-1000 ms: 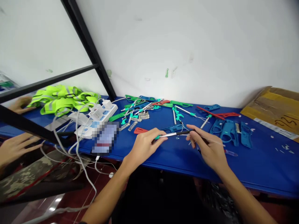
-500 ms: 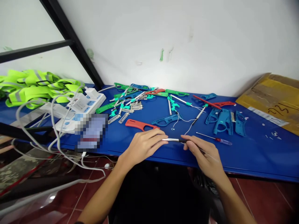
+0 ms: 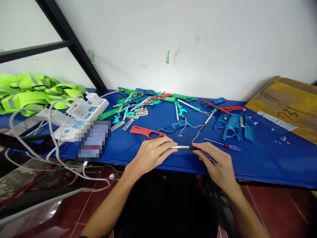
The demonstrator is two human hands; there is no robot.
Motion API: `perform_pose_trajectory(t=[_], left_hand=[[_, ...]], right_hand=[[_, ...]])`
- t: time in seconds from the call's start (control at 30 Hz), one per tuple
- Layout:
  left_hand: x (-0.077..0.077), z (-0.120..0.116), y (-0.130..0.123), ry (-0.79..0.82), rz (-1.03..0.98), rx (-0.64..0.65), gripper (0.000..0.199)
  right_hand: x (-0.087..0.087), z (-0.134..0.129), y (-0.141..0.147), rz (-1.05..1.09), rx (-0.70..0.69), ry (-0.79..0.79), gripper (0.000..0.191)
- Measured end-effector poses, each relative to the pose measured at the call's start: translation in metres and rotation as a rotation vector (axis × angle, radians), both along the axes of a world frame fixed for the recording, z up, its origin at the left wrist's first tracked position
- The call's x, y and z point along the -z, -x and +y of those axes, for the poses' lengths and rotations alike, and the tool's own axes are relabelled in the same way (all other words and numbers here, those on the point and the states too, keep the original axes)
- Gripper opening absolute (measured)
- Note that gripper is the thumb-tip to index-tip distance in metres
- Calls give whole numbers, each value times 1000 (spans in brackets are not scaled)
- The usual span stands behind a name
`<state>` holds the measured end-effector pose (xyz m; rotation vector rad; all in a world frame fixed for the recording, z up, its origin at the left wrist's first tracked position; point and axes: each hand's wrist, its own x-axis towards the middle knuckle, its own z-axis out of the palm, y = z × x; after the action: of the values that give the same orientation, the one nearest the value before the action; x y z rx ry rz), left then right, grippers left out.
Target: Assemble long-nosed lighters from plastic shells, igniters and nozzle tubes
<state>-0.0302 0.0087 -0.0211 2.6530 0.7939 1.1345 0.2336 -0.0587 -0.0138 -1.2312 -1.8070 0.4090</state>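
Note:
My left hand (image 3: pixel 155 152) pinches the left end of a thin metal tube (image 3: pixel 182 147), which resembles the nozzle tube of a long-reach lighter. Its dark right end goes into the fingers of my right hand (image 3: pixel 215 160), closed round it, and part of it is hidden there. A thin wire runs across my right palm. Just beyond my left fingers lies a red lighter shell half (image 3: pixel 140 131). A blue shell half (image 3: pixel 170 126) and a wired metal tube (image 3: pixel 207 121) with a green fitting rest behind the held tube. Right of my right hand is a screwdriver (image 3: pixel 230 146).
Several lighter parts, including clear fuel tanks (image 3: pixel 128 123), are heaped at the back. More blue shells (image 3: pixel 232 128) lie right, before a cardboard box (image 3: pixel 289 105). At left are a phone (image 3: pixel 95 140), a power strip (image 3: pixel 91 114) with loose cables, and yellow reflective straps (image 3: pixel 29 89).
The view has shifted slightly, so the table's contents appear a little further left. Both hands keep hold of the tube, and my right fingers have shifted a little on its dark end.

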Motion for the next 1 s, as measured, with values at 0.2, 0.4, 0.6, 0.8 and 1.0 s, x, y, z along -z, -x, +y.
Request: perform_pose_trajectory(t=[0.2, 0.4, 0.6, 0.8, 1.0], left_hand=[[-3, 0, -1, 32, -57, -9, 19], [-6, -1, -3, 110, -133, -36, 19], [-2, 1, -2, 159, -172, -40, 16], [1, 1, -1, 180, -135, -61, 20], [1, 1, -1, 164, -151, -68, 22]], right_hand=[[5, 0, -1, 239, 91, 189, 36], [3, 2, 0, 372, 134, 262, 22], [-2, 5, 1, 322, 98, 271, 22], [-6, 8, 9, 213, 40, 199, 44], [-3, 7, 10, 349, 18, 219, 31]])
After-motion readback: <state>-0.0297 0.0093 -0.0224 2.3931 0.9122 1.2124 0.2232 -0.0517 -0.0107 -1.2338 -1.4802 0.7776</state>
